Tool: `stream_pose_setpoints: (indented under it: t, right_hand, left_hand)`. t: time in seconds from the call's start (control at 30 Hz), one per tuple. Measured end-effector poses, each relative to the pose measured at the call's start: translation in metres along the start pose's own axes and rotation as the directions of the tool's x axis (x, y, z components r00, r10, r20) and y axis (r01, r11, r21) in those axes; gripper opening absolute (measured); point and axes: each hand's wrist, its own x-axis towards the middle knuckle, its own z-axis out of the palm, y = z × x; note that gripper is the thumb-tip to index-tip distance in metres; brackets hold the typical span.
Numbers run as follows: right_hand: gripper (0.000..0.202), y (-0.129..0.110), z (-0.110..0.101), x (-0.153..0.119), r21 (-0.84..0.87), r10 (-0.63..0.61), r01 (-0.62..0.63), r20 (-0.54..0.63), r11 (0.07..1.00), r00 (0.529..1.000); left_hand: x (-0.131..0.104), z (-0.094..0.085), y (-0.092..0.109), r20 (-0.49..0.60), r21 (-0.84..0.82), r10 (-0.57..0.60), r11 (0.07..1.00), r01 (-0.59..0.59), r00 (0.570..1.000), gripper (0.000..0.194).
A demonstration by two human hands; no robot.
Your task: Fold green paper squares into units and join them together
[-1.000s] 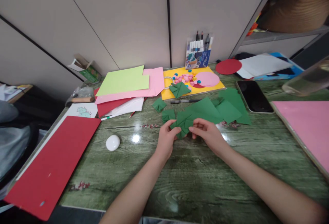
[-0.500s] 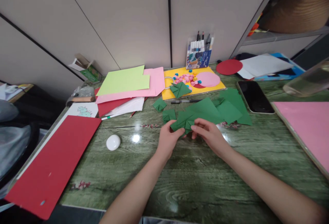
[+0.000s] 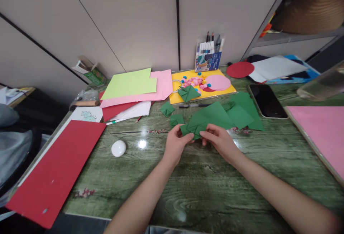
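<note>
Between my two hands is a folded green paper piece, held a little above the table. My left hand pinches its left side, thumb on top. On its right side, my right hand is closed with thumb and fingertips on the fold. Just beyond lie smaller folded green pieces and a larger folded green piece. Green paper sheets spread behind and to the right of my hands. A dark pen lies behind them.
A yellow sheet carries pink, blue and yellow bits. A phone lies to the right, near pink paper. Left are a white round object, a red sheet and stacked coloured paper. A marker box stands behind.
The green piece between my hands has turned slightly, and its folded flap sits flatter under my fingers. My hands have barely shifted.
</note>
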Motion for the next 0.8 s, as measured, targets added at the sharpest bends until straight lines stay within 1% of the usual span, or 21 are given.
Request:
stream_pose_setpoints:
  t: [0.2, 0.33, 0.47, 0.6, 0.7, 0.8]
  right_hand:
    - [0.028, 0.0029, 0.0003, 0.0011, 0.02, 0.017, -0.016, -0.035, 1.0, 0.999]
    - [0.028, -0.0012, 0.0012, 0.0003, -0.038, 0.023, -0.024, -0.043, 0.999, 0.999]
    - [0.028, -0.0057, 0.003, -0.0007, -0.111, -0.005, -0.002, -0.058, 0.994, 0.998]
    - [0.026, -0.0059, 0.0037, -0.0007, -0.139, -0.029, 0.019, -0.066, 0.99, 0.997]
    - [0.024, -0.0046, 0.0033, -0.0004, -0.137, -0.035, 0.028, -0.052, 0.99, 0.998]
    - [0.021, -0.0035, 0.0028, -0.0005, -0.136, -0.041, 0.038, -0.015, 0.99, 0.999]
  left_hand:
    - [0.001, -0.0024, -0.0024, 0.043, -0.039, -0.021, 0.999, 0.023, 0.999, 0.032]
    - [0.0014, -0.0023, -0.0033, 0.043, -0.041, -0.022, 0.999, 0.023, 0.999, 0.032]
    - [0.0011, -0.0016, -0.0028, 0.047, -0.026, -0.009, 1.0, 0.01, 0.999, 0.029]
    - [0.0006, -0.0009, -0.0024, 0.043, -0.013, 0.009, 1.0, -0.009, 0.999, 0.027]
    - [0.0007, -0.0013, -0.0038, 0.038, 0.004, 0.024, 1.0, -0.025, 0.999, 0.026]
    - [0.0009, -0.0023, -0.0058, 0.024, 0.077, 0.047, 0.996, -0.049, 0.999, 0.026]
